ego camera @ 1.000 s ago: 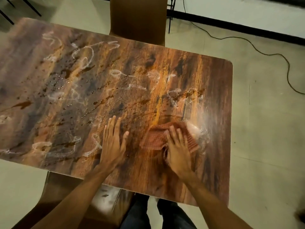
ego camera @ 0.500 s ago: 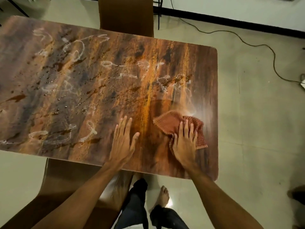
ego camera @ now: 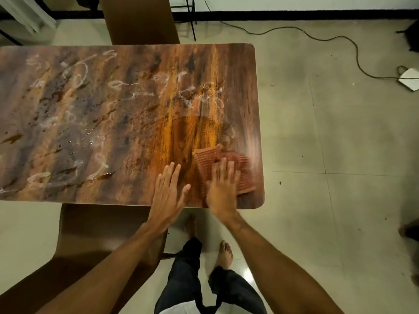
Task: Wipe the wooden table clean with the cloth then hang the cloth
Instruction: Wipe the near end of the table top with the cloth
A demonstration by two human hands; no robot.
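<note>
Two hands lie flat on the table (ego camera: 127,105) in my head view. Left hand (ego camera: 169,191): fingers straight and slightly spread, palm down on bare wood by the near edge, grasping nothing. Right hand (ego camera: 223,186): fingers straight, pressing the cloth (ego camera: 204,160) onto the wood rather than gripping it. The red-orange ribbed cloth lies rumpled at the table's near right corner, just beside the left hand. White scrawled smears (ego camera: 74,71) and dark brown splashes (ego camera: 11,138) cover the surface to the left and beyond. I note one brown chair (ego camera: 138,19) at the far side, another (ego camera: 90,234) at the near side, and a black cable (ego camera: 340,37) across the tiled floor.
</note>
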